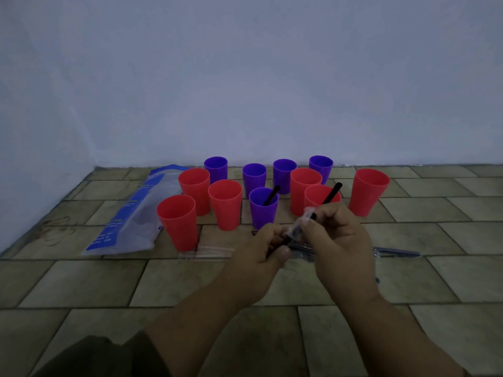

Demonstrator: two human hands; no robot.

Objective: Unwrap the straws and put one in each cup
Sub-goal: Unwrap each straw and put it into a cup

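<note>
Plastic bag: far left I've got a clear bag with blue print, lying flat on the tiled floor, just beside the leftmost red cups.
Red cups, left group: three of them standing upright, mouths open, and I can see nothing inside.
Purple cups, back row: four in a loose line near the wall, all upright.
Front purple cup: here's one done, a black straw leaning in it, top end tilted to the right.
Empty wrapper: a clear strip lying flat on the tiles in front of the left red cups.
Left hand: fingers curled tight around the lower end of a black straw in its clear wrapper.
Straw in hand: I see it running up and to the right, the bare black top poking out above the right hand, in front of a red cup.
Wrapper on it: blurred, bunched between the two hands.
Right hand: pinched on that wrapper, touching the left hand.
Red cups, right group: three upright, one standing apart at far right.
Wrapped straws: more lying on the floor, beyond the right hand.
</note>
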